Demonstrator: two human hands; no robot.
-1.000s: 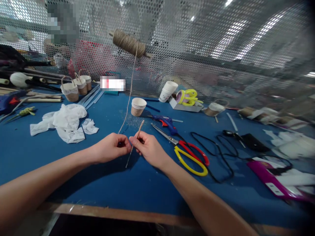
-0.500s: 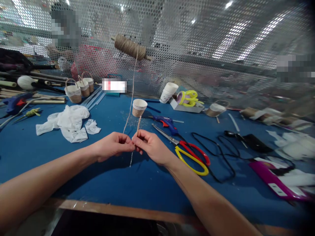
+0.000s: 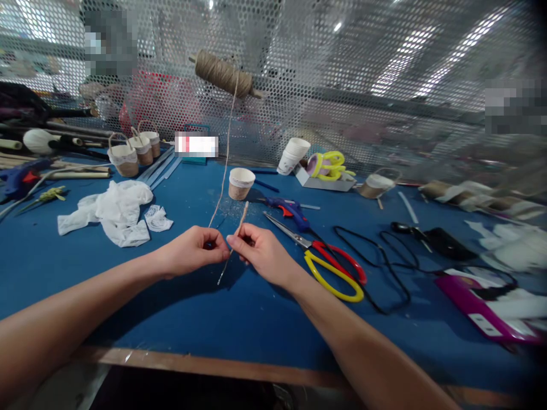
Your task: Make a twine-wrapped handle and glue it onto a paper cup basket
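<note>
My right hand (image 3: 261, 250) pinches a thin wire wrapped with twine (image 3: 244, 214). Its wrapped upper end sticks up past the thumb, and its thin, shiny lower end slants down to the left. Close against it, my left hand (image 3: 197, 245) has its fingertips pinched on the twine (image 3: 224, 176), which runs up to a brown spool (image 3: 220, 73) on a rod at the mesh. The exact spot where twine and wire meet is hidden by my fingers. Just beyond my hands stands a small burlap-covered paper cup (image 3: 241, 185) with a white rim.
Right of my hands lie open-looking scissors (image 3: 331, 267) with red and yellow handles and a blue glue gun (image 3: 290, 212). White lace cloth (image 3: 117, 213) lies left. Small handled baskets (image 3: 123, 160) stand behind it. A black cord (image 3: 384, 273) loops toward a purple power strip (image 3: 478, 307).
The wire has tilted further, its lower end swinging left and its wrapped top slightly right. Both hands still pinch close together. The whole view has shifted slightly.
</note>
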